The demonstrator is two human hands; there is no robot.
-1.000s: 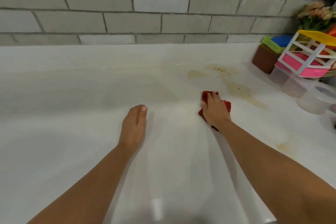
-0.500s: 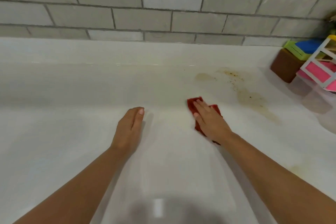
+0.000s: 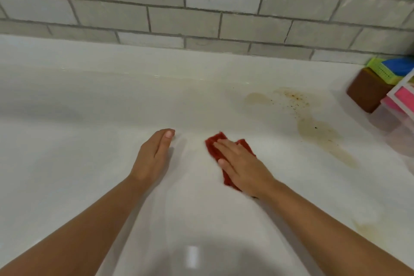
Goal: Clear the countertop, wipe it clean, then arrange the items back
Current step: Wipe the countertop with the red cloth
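From the head view, the red cloth [image 3: 214, 153] lies flat on the white bench [image 3: 89, 119], near the middle of the frame, and everything else can be placed from it. The right hand [image 3: 242, 166] lies on top of the cloth, its fingers [image 3: 226, 144] straight and spread, pressing it down rather than gripping it; cloth shows past the fingertips and along the thumb side. Just left of the cloth, apart from it, the left hand [image 3: 154, 157] rests palm down on the bare bench with its fingers straight and together, holding nothing. To the right of the cloth and further back, a brownish smear [image 3: 318, 134] runs diagonally across the bench. Behind that smear are a speckled patch [image 3: 291, 96] and a paler blot [image 3: 255, 97]. A faint yellowish mark [image 3: 367, 228] sits well to the cloth's right, nearer the front edge. Far right of the cloth, by the grey tiled wall [image 3: 201, 6], stands a brown block [image 3: 365, 91]. A green and blue sponge [image 3: 389, 69] sits on the block, and a pink and white rack [image 3: 403, 96] stands beside it, cut off by the frame edge.
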